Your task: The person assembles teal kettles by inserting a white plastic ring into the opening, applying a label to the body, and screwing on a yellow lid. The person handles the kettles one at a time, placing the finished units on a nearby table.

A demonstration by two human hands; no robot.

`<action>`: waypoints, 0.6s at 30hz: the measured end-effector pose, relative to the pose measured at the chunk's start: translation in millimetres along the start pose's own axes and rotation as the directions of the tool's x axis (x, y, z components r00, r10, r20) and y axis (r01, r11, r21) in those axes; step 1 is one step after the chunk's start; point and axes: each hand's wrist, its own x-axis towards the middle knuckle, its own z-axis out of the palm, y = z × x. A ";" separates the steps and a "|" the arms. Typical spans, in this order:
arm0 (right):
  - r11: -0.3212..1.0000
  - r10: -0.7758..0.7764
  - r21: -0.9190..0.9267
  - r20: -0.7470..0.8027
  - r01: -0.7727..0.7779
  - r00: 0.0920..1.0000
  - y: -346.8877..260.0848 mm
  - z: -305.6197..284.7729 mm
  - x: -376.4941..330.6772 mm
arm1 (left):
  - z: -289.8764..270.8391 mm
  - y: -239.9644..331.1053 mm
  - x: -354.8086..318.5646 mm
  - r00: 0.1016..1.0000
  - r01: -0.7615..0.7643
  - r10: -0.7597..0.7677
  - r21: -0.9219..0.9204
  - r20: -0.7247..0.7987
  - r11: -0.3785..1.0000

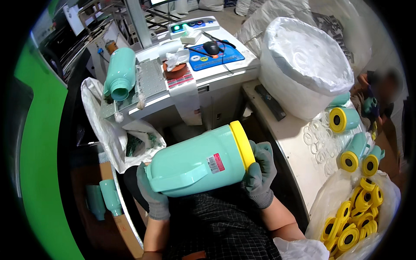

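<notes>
Left hand [152, 195]: grey-gloved, gripping, palm inward
Right hand [261, 182]: grey-gloved, gripping, fingers [265, 151] bent, slightly farther
Left forearm [156, 236]: bare, extended straight from near side
Right forearm [281, 220]: bare, slanting from near right to far left

Factory workshop: bagged yellow parts [358, 207]

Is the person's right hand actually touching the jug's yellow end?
Touching: in the head view, the gloved right hand has its thumb and fingers against the rim of the yellow end.
</notes>
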 end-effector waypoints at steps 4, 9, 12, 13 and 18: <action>0.993 0.058 0.102 -0.013 -0.056 0.998 3.6 -7.3 -4.3 | 6.9 13.6 15.1 0.893 0.410 -0.099 -0.699 0.440 0.586; 0.830 0.314 0.464 0.071 -0.310 0.947 -18.5 -42.6 39.7 | 19.4 20.0 26.3 0.786 0.613 -0.166 -0.784 0.595 0.095; 0.836 0.281 0.490 0.009 -0.249 0.960 -46.2 -41.9 54.8 | 60.8 29.0 15.5 0.863 0.458 -0.074 -0.713 0.500 0.531; 0.849 0.285 0.462 0.006 -0.255 0.959 -46.2 -46.5 56.4 | 66.4 31.9 17.7 0.871 0.412 -0.070 -0.644 0.487 0.644; 0.893 0.247 0.423 -0.179 -0.153 0.952 -30.3 -82.1 44.2 | 83.1 57.4 27.3 0.822 0.568 -0.295 -0.677 0.487 0.467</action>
